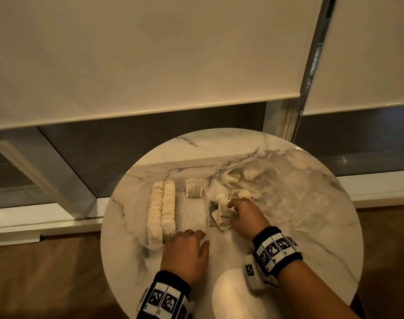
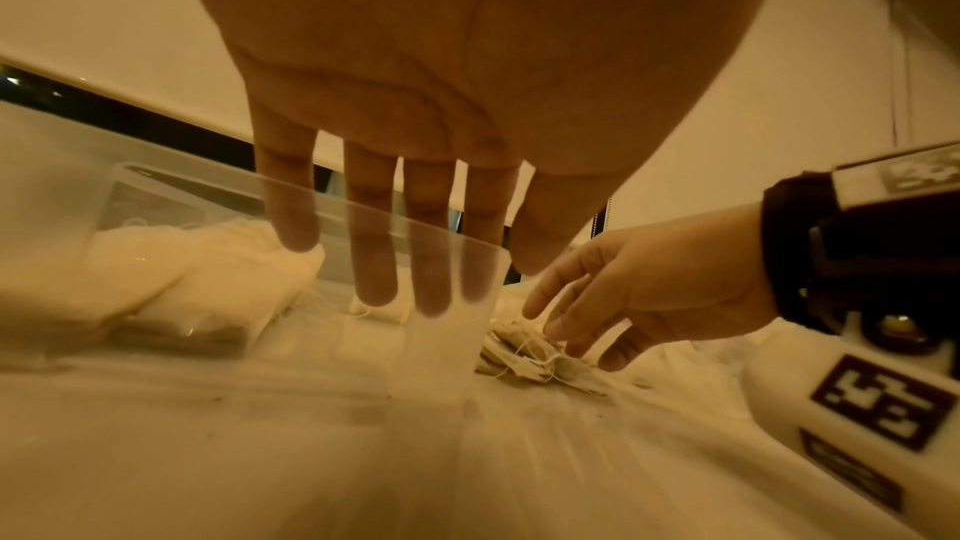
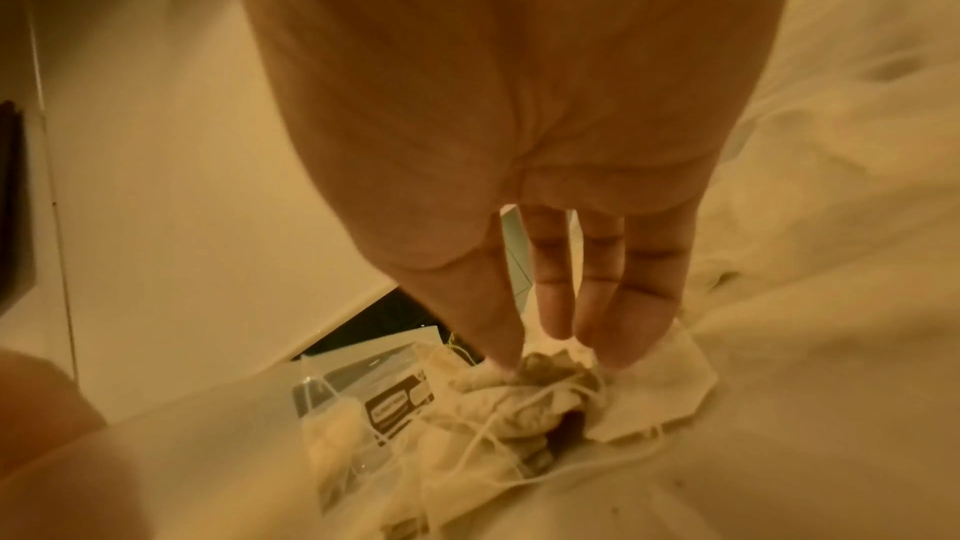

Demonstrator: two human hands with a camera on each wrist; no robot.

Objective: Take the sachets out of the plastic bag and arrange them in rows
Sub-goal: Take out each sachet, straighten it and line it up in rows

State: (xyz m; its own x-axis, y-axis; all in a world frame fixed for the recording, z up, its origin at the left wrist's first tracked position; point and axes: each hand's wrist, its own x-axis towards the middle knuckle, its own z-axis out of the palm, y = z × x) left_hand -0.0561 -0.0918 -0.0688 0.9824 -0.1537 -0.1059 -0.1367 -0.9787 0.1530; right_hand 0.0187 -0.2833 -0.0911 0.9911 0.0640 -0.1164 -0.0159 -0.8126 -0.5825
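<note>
L hand [image 1: 184, 252] lower centre, fingers straight & slightly spread, tips on clear tray [image 2: 364, 216] rim. R hand [image 1: 244, 217] just above, fingers straight, tips on loose sachet pile [image 1: 221, 211]. Two sachet rows [image 1: 161, 210] left of centre, lone sachet [image 1: 194, 188] beyond. Plastic bag [image 1: 272, 187] upper right on marble table [image 1: 311, 249].

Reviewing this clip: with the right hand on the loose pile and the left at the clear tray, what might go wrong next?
1. The strings in the loose pile look tangled, so the right hand may lift several sachets at once.
2. Dragged strings might disturb the two rows or the single sachet nearby.
3. The left hand touches the clear tray; a nudge could shift the rows inside.
</note>
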